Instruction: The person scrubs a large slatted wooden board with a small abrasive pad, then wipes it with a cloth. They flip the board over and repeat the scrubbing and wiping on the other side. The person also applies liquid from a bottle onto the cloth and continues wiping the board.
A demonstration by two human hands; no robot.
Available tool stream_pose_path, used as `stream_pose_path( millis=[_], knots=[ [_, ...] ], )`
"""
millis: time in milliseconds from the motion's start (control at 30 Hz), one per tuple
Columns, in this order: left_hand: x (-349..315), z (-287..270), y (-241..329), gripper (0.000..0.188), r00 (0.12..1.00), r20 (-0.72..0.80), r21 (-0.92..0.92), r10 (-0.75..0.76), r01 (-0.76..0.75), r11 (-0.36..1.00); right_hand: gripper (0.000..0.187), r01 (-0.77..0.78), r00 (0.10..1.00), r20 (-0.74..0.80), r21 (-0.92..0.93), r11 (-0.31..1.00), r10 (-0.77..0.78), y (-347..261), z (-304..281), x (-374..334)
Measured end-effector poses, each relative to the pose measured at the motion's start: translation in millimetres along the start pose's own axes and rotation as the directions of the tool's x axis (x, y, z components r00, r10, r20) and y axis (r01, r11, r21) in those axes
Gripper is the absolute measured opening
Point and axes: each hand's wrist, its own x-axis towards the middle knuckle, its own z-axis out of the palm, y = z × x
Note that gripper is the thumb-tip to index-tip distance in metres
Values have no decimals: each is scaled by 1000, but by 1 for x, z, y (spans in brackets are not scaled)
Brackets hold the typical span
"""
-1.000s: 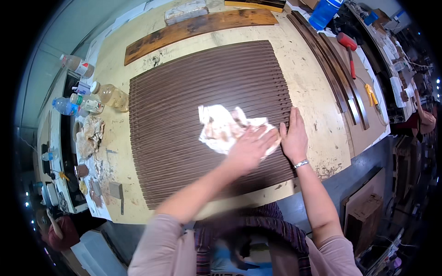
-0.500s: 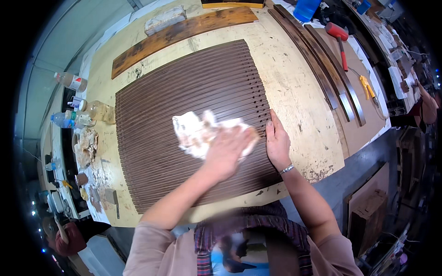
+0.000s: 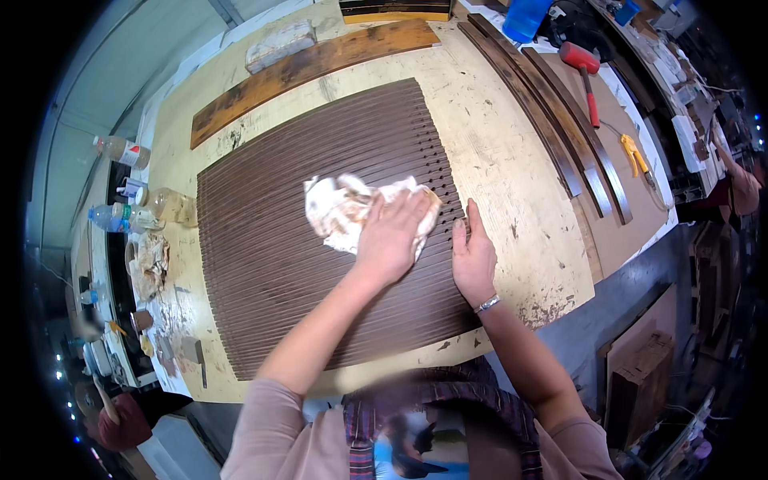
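Two hands show, the left hand and the right hand, and one bracelet circles the right wrist. One stained white rag lies on one dark slatted wooden panel, which rests on one bench. One long brown plank lies at the far edge, with one pale block behind it. About three dark curved strips lie to the right. There is one red mallet, one yellow-handled tool, and one blue container. Two plastic bottles stand at the left; the smaller clutter there is too small to count.
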Motion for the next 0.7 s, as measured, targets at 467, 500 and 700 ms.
stream_pose_path(
  millis=[467,500,700],
  knots=[
    [-274,-87,-152,47,631,-356,-51,-690,724,688,54,122,991,69,-154,980,-113,8,11,-6],
    [-298,-93,-166,43,533,-457,-159,-712,739,655,54,113,991,86,-149,982,-101,7,11,-7],
    [-175,-45,-63,47,934,-155,209,-322,349,913,54,96,993,90,-172,980,-82,6,11,-3]
  ],
)
